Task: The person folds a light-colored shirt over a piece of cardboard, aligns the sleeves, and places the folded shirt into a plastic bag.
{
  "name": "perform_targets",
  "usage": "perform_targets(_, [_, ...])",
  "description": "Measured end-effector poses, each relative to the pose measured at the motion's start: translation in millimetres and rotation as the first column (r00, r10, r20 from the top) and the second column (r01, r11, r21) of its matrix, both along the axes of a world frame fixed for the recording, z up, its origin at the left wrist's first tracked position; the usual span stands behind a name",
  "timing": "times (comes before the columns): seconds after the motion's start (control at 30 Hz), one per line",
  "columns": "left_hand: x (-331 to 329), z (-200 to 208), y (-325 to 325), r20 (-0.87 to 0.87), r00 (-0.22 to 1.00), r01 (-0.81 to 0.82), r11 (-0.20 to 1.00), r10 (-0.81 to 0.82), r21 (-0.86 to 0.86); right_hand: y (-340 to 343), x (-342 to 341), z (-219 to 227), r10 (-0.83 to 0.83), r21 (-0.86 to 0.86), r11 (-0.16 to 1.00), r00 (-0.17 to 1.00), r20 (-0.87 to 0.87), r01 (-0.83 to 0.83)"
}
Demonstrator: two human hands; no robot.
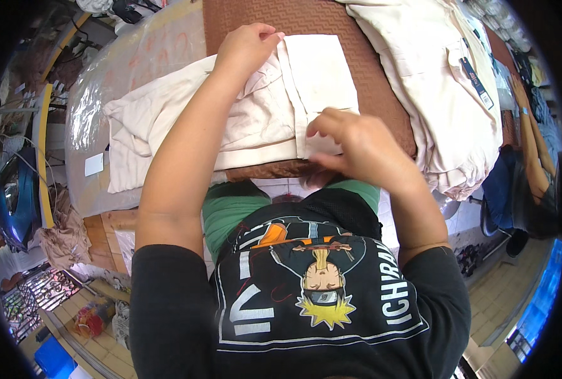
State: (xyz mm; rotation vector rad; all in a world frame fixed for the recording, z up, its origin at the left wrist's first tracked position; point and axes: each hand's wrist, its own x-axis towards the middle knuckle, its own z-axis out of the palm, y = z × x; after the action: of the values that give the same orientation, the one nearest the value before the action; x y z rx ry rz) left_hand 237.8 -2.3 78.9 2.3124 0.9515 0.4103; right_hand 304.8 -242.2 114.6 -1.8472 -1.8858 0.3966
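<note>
Item: one cream garment (255,117), folded, lying lengthwise in front of the person on a brown textured cloth (382,88), its left end extending over clear plastic sheeting (173,38). Right end folded into a smooth, flat panel; a raised band runs beside the panel from upper to lower edge; the left portion is creased and loose.

Left hand (255,47): at the upper edge of the garment, by the band; fingers bent, thumb and fingertips drawn close together. Whether cloth is pinched between them cannot be told.

Right hand (350,148): over the lower right corner of the garment; fingers partly curled, thumb apart from them, slightly blurred; nothing seen in its grasp. Contact with the cloth cannot be told.

Adjacent, right: a heap of cream clothes (413,69), uneven, bearing a dark hanging tag (476,83) with a pale lower part.

Adjacent, left: a small white card (94,165) on the plastic, just beside the garment's end; a yellow strip (45,158) farther out.

Far right: another person's forearm (531,139).
</note>
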Motion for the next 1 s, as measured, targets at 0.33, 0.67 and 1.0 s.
perform_targets(0.33, [14.0, -17.5, 4.6, -0.079, 0.997, 0.012, 0.999, -0.016, -0.052, -6.6, -15.9, -35.3, -0.081, 0.103, 0.992, 0.990, 0.115, 0.069])
perform_targets(0.67, [3.4, 2.3, 15.8, -0.032, 0.999, 0.002, 0.999, -0.001, 0.051, -3.9, -22.2, -29.1, -0.051, 0.210, 0.977, 0.997, 0.050, 0.039])
perform_targets(1.0, [-20.3, 2.4, -36.7, 0.169, 0.962, 0.066, 0.787, -0.212, 0.613, -0.7, -25.4, -41.3, -0.041, 0.140, 0.990, 0.996, 0.079, 0.029])
